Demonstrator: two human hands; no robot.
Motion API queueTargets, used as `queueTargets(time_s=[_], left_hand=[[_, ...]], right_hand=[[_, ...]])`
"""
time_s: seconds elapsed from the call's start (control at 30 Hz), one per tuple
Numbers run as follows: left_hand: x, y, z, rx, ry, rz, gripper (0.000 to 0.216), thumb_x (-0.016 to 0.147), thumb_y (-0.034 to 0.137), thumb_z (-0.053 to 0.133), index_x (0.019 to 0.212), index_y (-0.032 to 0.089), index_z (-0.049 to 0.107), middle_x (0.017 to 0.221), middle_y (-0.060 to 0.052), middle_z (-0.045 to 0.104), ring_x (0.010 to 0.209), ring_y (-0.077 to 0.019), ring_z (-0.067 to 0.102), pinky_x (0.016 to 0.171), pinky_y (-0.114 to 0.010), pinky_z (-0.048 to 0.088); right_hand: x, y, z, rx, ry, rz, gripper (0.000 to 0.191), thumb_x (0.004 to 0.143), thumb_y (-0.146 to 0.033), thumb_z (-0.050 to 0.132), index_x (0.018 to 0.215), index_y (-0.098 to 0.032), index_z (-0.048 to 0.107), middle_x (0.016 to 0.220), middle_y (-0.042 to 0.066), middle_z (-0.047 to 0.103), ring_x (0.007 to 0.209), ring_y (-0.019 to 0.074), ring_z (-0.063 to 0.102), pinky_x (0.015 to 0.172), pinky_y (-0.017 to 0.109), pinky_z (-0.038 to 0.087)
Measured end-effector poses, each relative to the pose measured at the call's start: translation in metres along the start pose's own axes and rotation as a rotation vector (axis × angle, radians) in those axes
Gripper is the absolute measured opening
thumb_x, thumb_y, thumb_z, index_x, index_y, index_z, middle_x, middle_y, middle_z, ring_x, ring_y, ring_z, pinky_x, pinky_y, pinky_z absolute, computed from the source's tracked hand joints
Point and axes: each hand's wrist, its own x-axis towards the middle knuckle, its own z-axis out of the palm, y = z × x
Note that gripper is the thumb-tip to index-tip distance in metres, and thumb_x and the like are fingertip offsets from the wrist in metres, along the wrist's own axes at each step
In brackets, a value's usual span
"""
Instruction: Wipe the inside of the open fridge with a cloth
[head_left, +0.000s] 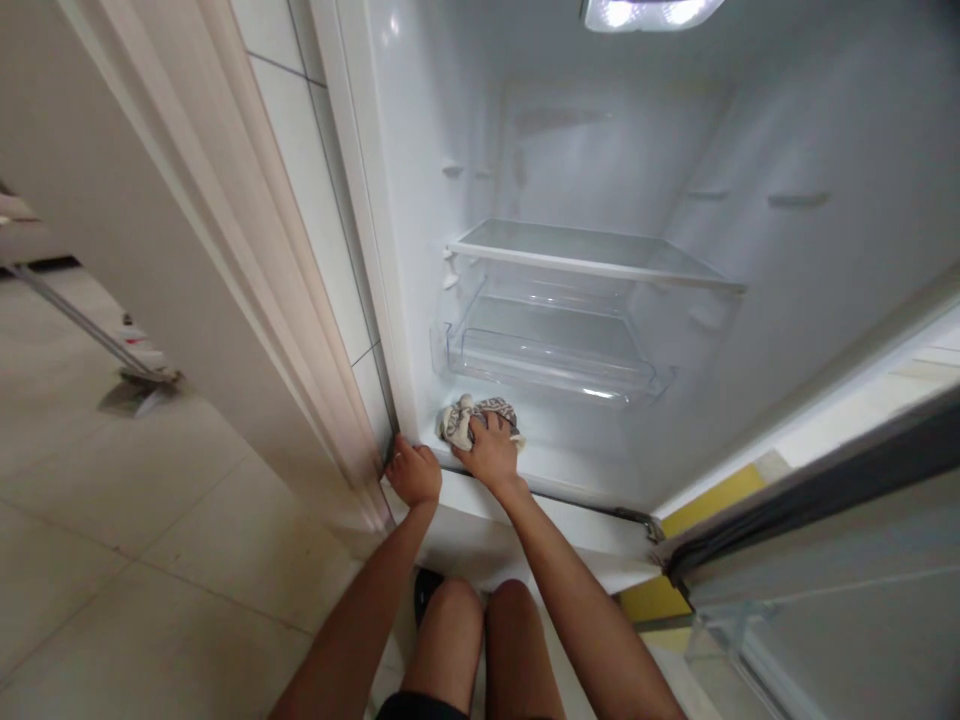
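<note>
1. Our right hand [491, 452] presses a crumpled cloth [469, 418] on the fridge floor [577, 445], fingers closed over it.
2. Our left hand [412, 472] grips the fridge's left front edge, seemingly curled.
3. A clear drawer [551, 362] sits just behind the cloth.

The right hand [491, 450] covers much of the cloth [466, 417] (pattern perhaps floral); the fridge door [825, 560] runs off the right edge.
</note>
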Motion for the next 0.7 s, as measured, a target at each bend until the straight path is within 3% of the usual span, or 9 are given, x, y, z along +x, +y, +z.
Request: queueTargets(time_s=[0.13, 0.33, 0.47, 0.6, 0.7], left_hand=[[-0.001, 0.001, -0.003, -0.013, -0.024, 0.004, 0.056, 0.09, 0.019, 0.042, 0.14, -0.005, 0.051, 0.109, -0.027, 0.072, 0.096, -0.0357, 0.071, 0.09, -0.047, 0.05], [-0.001, 0.0, -0.003, -0.059, -0.045, -0.002, 0.057, 0.09, 0.021, 0.043, 0.141, -0.002, 0.05, 0.111, -0.026, 0.071, 0.102, -0.0355, 0.069, 0.094, -0.048, 0.048], [-0.002, 0.001, -0.002, -0.072, -0.043, -0.014, 0.058, 0.089, 0.021, 0.042, 0.142, -0.002, 0.049, 0.114, -0.026, 0.07, 0.104, -0.0355, 0.068, 0.096, -0.049, 0.046], [-0.004, 0.0, -0.002, -0.08, -0.027, -0.002, 0.058, 0.089, 0.02, 0.042, 0.142, -0.001, 0.049, 0.111, -0.025, 0.071, 0.101, -0.0351, 0.069, 0.095, -0.049, 0.048], [-0.004, -0.001, -0.002, -0.064, -0.022, 0.001, 0.057, 0.09, 0.02, 0.042, 0.142, -0.001, 0.05, 0.109, -0.025, 0.071, 0.099, -0.0349, 0.07, 0.095, -0.05, 0.049]], right_hand=[[-0.032, 0.035, -0.004, -0.063, 0.143, 0.156, 0.045, 0.089, -0.043, 0.067, 0.13, -0.027, 0.064, 0.147, 0.011, 0.052, 0.133, 0.0318, 0.044, 0.099, 0.043, 0.048], [-0.048, 0.126, -0.018, -0.197, 0.366, 0.437, 0.053, 0.089, -0.045, 0.067, 0.137, -0.022, 0.061, 0.145, 0.016, 0.054, 0.123, 0.0319, 0.054, 0.096, 0.039, 0.048], [-0.022, 0.161, -0.029, -0.204, 0.371, 0.544, 0.06, 0.09, -0.046, 0.067, 0.141, -0.016, 0.057, 0.144, 0.021, 0.054, 0.126, 0.0326, 0.054, 0.103, 0.041, 0.043], [0.021, 0.164, -0.03, -0.225, 0.288, 0.622, 0.064, 0.092, -0.045, 0.066, 0.144, -0.01, 0.053, 0.147, 0.026, 0.05, 0.133, 0.0357, 0.049, 0.107, 0.045, 0.039], [0.051, 0.164, -0.035, -0.223, 0.244, 0.606, 0.062, 0.091, -0.046, 0.069, 0.134, -0.002, 0.06, 0.139, 0.03, 0.056, 0.132, 0.037, 0.051, 0.109, 0.046, 0.038]])
